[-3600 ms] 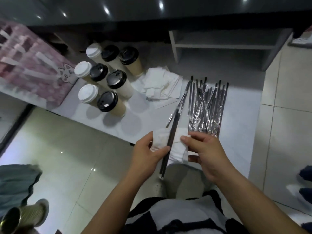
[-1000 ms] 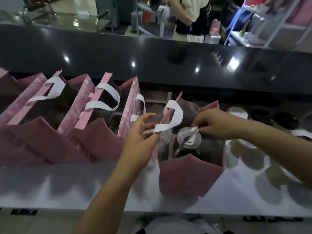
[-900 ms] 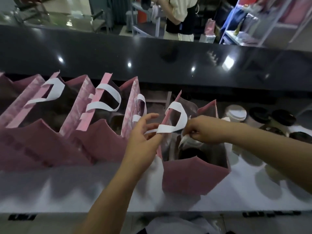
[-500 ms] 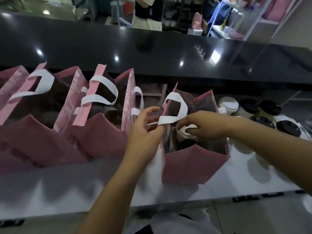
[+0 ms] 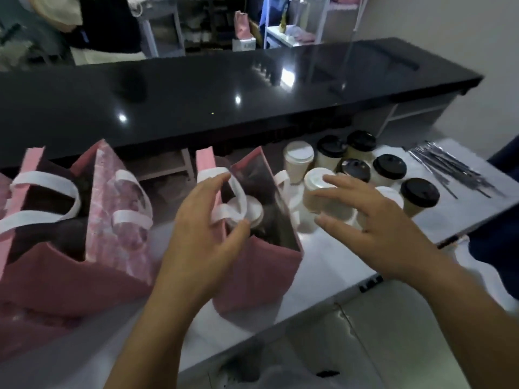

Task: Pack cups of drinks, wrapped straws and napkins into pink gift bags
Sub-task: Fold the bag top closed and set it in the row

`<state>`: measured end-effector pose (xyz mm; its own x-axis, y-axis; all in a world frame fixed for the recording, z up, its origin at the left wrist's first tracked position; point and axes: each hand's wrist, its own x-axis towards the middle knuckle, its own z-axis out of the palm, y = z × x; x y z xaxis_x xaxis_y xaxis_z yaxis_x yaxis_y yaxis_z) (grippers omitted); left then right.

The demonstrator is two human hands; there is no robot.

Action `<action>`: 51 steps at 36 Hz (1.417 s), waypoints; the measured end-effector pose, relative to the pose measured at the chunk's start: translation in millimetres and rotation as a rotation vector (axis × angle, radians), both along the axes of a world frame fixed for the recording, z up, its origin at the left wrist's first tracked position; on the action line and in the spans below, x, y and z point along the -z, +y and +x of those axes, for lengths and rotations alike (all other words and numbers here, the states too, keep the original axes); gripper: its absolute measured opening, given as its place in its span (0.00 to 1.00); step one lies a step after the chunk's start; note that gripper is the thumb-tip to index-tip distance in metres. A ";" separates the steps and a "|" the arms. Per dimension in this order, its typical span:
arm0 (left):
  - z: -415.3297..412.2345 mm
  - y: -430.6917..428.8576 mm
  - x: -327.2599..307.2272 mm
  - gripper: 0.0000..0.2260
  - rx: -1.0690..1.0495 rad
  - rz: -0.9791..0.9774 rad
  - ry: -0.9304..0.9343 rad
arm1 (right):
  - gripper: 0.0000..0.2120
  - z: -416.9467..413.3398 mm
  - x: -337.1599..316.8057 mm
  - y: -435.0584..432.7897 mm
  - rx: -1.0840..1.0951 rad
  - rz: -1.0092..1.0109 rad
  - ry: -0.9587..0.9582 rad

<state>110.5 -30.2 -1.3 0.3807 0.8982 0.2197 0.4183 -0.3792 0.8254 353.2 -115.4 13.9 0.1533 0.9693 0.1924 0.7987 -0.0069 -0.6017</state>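
A pink gift bag point(image 5: 252, 279) stands open on the white table point(image 5: 334, 265), with a white-lidded cup point(image 5: 251, 211) inside it. My left hand point(image 5: 202, 231) is at the bag's left rim, fingers spread, the bag's white handle point(image 5: 224, 214) lying between thumb and fingers. My right hand point(image 5: 365, 220) is outside the bag to its right, fingers spread over a white-lidded cup point(image 5: 316, 179) on the table, fingertips at its lid. It holds nothing. Wrapped straws point(image 5: 449, 169) lie at the far right. No napkins show.
More pink bags point(image 5: 56, 270) stand to the left. Several cups with black lids point(image 5: 418, 193) and white lids point(image 5: 299, 154) crowd the table right of the bag. A raised black counter point(image 5: 224, 94) runs behind. A person point(image 5: 98, 23) stands beyond it.
My right hand has come out of the bag without the straw and napkin and moved right over the cups. My left hand has loosened on the handle. The view has swung right.
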 end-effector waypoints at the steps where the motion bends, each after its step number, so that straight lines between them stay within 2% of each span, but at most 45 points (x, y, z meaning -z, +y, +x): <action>1: 9.4 -5.6 -5.3 0.26 0.013 0.058 0.071 | 0.22 8.1 4.3 -10.5 0.037 0.020 0.025; 4: 45.4 -28.4 -15.6 0.30 0.049 0.148 0.201 | 0.20 34.8 18.6 -42.2 0.105 0.099 0.099; 7: 93.1 -58.0 -13.1 0.29 0.156 0.185 0.166 | 0.24 65.6 34.1 -73.3 0.196 0.075 0.135; 11: 162.7 -92.8 14.6 0.33 0.299 0.199 0.194 | 0.29 114.6 59.9 -117.9 0.262 -0.015 0.073; 18: 247.8 -136.6 99.3 0.39 0.390 0.119 0.492 | 0.36 194.6 115.0 -186.2 0.299 -0.268 0.068; 21: 271.2 -153.9 122.3 0.39 0.396 0.065 0.534 | 0.38 228.8 126.4 -206.6 0.307 -0.299 0.100; 25: 297.0 -168.5 123.9 0.38 0.403 0.005 0.539 | 0.33 265.5 120.2 -222.4 0.333 -0.286 0.148; 30: 329.7 -155.6 106.6 0.39 0.407 0.018 0.575 | 0.30 301.7 105.0 -215.3 0.363 -0.230 0.224; 35: 372.1 -128.6 93.6 0.37 0.391 0.045 0.513 | 0.29 333.3 107.9 -195.7 0.368 -0.204 0.266; 46: 491.5 -65.5 94.4 0.36 0.377 -0.017 0.404 | 0.28 428.1 110.4 -130.1 0.342 -0.287 0.331; 51: 524.3 -31.0 90.4 0.36 0.318 -0.059 0.380 | 0.31 469.0 103.9 -95.4 0.303 -0.317 0.324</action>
<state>634.8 -61.3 -91.8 0.6812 0.7312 -0.0356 0.5648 -0.4940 0.6610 822.2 -210.8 -89.9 0.4377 0.8752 -0.2058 0.5066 -0.4291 -0.7478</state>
